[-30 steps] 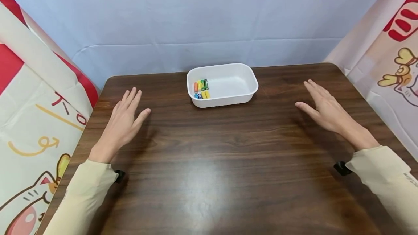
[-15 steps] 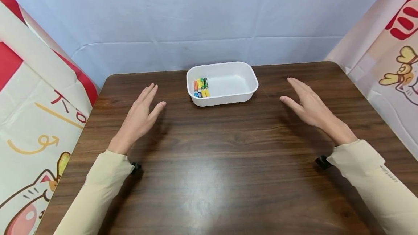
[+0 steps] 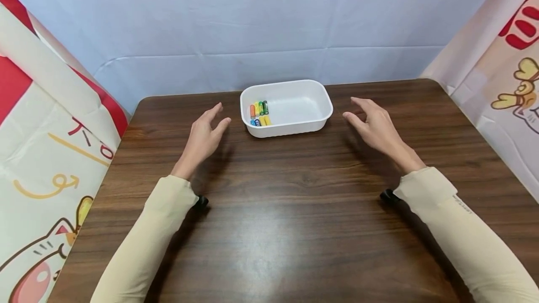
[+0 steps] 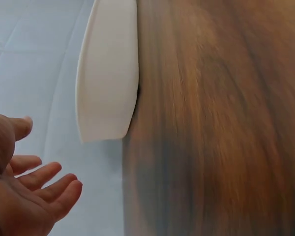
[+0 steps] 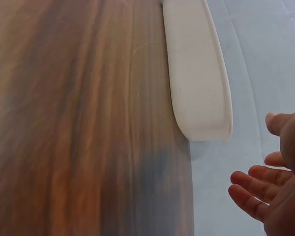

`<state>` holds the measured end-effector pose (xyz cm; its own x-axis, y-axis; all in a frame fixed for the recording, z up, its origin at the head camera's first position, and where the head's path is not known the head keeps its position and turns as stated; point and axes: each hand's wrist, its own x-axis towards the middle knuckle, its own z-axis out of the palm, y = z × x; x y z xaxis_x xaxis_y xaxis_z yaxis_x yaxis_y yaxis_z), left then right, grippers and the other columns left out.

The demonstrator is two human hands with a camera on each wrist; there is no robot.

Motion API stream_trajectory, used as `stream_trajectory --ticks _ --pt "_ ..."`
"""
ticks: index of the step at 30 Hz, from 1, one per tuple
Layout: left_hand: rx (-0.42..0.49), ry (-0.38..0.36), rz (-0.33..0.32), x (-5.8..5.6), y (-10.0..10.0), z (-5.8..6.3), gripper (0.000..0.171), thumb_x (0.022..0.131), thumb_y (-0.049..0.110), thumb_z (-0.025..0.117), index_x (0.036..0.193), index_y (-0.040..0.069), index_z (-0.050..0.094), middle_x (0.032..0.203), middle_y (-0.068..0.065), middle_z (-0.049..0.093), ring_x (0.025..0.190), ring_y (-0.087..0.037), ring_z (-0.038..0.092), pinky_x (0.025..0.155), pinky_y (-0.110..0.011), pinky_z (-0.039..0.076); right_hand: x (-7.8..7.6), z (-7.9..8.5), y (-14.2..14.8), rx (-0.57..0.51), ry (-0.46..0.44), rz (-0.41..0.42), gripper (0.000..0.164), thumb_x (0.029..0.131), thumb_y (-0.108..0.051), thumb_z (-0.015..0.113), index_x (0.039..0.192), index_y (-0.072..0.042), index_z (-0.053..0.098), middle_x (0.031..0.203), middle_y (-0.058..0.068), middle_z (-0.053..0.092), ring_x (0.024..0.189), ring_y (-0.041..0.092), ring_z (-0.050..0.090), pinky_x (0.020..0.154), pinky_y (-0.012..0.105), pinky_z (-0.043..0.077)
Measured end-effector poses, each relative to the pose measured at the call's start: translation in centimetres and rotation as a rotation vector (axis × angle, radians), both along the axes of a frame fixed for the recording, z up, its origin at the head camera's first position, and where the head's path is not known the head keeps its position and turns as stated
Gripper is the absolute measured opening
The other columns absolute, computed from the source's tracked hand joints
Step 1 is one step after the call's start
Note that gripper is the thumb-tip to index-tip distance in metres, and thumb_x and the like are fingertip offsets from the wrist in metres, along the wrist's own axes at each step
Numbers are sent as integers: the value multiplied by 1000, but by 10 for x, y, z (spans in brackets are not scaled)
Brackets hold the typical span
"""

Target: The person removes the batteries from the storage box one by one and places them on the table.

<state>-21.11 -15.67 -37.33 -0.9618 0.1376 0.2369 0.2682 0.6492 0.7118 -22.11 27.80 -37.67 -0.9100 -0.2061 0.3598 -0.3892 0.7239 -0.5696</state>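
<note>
A white rectangular plastic tub (image 3: 294,127) stands near the table's back edge. Along its left side lie several small coloured cylinders that look like batteries (image 3: 257,109), in orange, yellow, green and blue. My left hand (image 3: 202,137) hovers to the left of the tub, fingers loosely bent and thumb apart, holding nothing. On the other side, my right hand (image 3: 376,127) hovers the same way, also holding nothing. Both wrist views show the tub's outer wall (image 4: 110,73) apart from the fingers; its contents are hidden there.
The dark brown wooden table (image 3: 269,209) spreads in front of the tub. A pale cloth (image 3: 261,18) hangs right behind the back edge. Printed cloths with cartoon figures hang at the left (image 3: 46,162) and right (image 3: 505,69) sides.
Both hands have moved inward toward the tub, the left one to the right and the right one to the left. Their fingers have bent a little. The tub and its contents have stayed put.
</note>
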Motion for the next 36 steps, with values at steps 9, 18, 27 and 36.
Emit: stream_trajectory --ticks 9,18,27,36 --pt "79 -73 33 -27 23 -11 55 106 21 59 155 0 43 145 -19 56 130 -34 57 110 -44 47 -27 -3 -16 -37 -69 -52 43 104 -20 64 138 6 60 132 27 62 108 44 62 91 58 50" --pt "86 -116 42 -40 39 -21 53 106 20 60 153 -1 47 139 -20 59 124 -34 59 106 -44 49 -45 -15 -26 -82 -128 -56 43 106 -20 60 139 7 59 121 26 67 91 41 69 65 25 49" --pt "100 -137 41 -42 45 -20 49 106 17 60 152 3 50 136 -19 58 120 -31 59 103 -44 51 -48 -16 -33 -146 -149 -54 38 105 -15 61 137 5 63 109 25 72 84 42 70 56 15 49" --pt "65 -149 43 -41 45 -18 52 106 18 61 153 2 48 144 -20 55 124 -31 57 106 -44 48 -46 -14 -38 -176 -153 -57 33 101 -9 64 130 7 67 112 26 72 77 32 72 55 15 49"
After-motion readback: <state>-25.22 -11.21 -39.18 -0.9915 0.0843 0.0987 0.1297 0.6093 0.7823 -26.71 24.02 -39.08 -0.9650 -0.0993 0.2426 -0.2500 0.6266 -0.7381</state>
